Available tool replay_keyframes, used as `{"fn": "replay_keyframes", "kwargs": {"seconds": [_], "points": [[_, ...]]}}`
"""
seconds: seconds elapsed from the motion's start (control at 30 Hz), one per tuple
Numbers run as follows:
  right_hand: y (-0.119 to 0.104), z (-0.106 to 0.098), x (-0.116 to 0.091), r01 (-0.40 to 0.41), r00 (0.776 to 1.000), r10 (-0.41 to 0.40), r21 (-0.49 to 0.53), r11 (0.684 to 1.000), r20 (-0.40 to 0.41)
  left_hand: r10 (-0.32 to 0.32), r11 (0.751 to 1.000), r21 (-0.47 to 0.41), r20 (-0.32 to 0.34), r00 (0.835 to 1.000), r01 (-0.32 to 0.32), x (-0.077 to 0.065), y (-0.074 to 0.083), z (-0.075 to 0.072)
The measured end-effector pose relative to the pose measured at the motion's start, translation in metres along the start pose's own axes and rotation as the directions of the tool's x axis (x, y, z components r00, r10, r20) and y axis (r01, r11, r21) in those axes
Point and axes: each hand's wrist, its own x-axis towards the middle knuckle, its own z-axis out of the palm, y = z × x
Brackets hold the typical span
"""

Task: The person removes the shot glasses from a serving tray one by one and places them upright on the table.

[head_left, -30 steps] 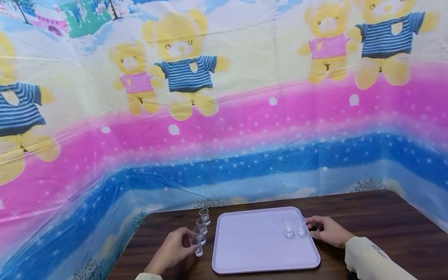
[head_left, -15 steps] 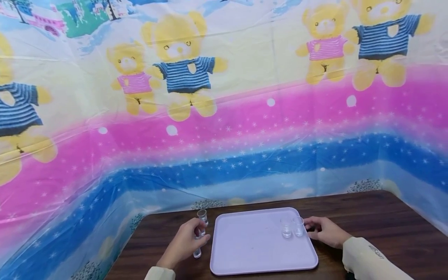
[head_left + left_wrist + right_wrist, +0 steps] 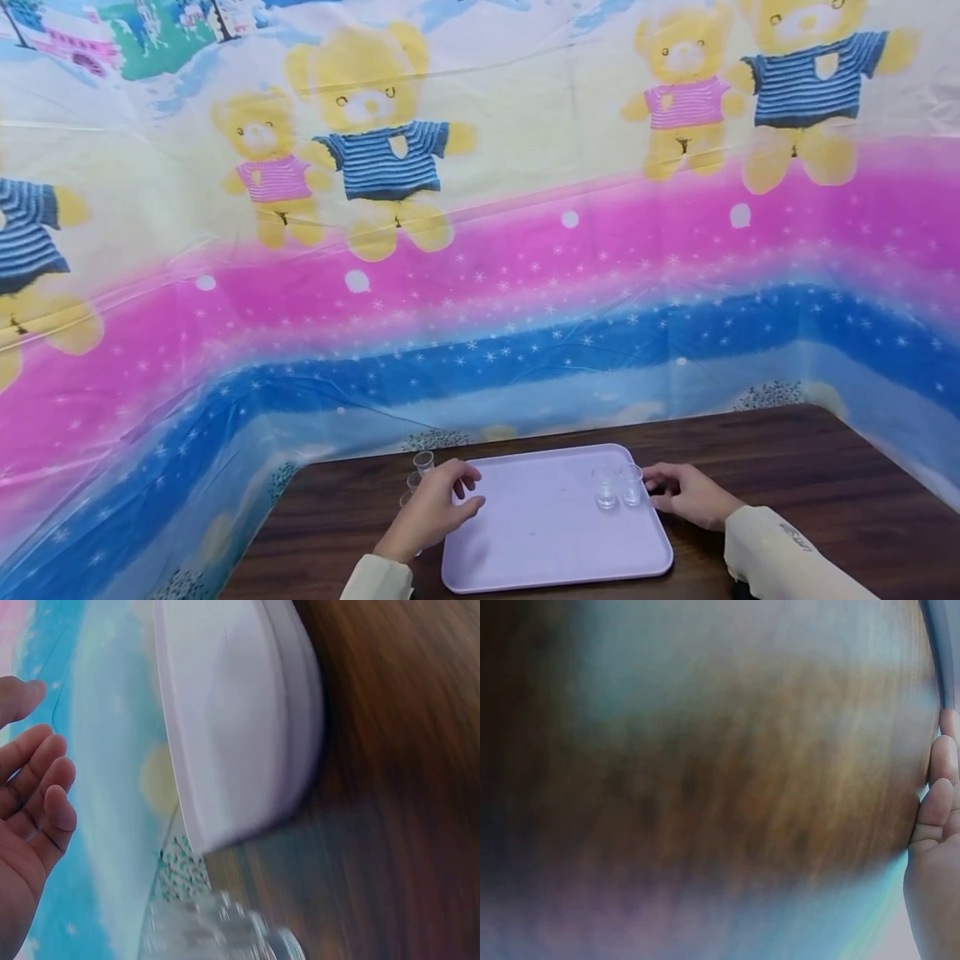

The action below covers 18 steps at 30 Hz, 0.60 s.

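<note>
My left hand [image 3: 435,504] hovers over the left edge of the lilac tray [image 3: 525,575], fingers bent and apart from the thumb. In the left wrist view nothing lies in that hand [image 3: 34,787]. A row of small clear shot glasses [image 3: 423,461] stands on the table left of the tray, partly hidden behind it; these glasses [image 3: 217,930] also show in the left wrist view. Two more, a left glass [image 3: 604,492] and a right glass [image 3: 632,487], stand upright at the tray's right side. My right hand [image 3: 693,496] rests beside the tray's right rim, loosely curved fingertips close to the right glass.
The dark wooden table [image 3: 780,467] extends right of the tray and in front of it. Behind its far edge hangs a printed cloth [image 3: 525,367] with bears and snowflakes. The right wrist view is mostly blurred table surface.
My left hand has moved right and away from the row of glasses to the tray's left edge, holding nothing. My right hand stays beside the tray. The head view shifts slightly.
</note>
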Motion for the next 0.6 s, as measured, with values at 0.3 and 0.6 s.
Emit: {"fn": "replay_keyframes", "kwargs": {"seconds": [0.3,0.6], "points": [[0.002,0.001,-0.002,-0.012,1.0,0.012,0.011,1.0,-0.011,0.033,0.998,-0.049,0.075,0.997,-0.03,0.029,0.023,0.035],[-0.004,0.001,-0.001,-0.021,0.999,0.021,-0.006,1.0,-0.026,0.002,0.998,-0.063,0.152,0.988,0.007,0.057,0.05,0.062]]}}
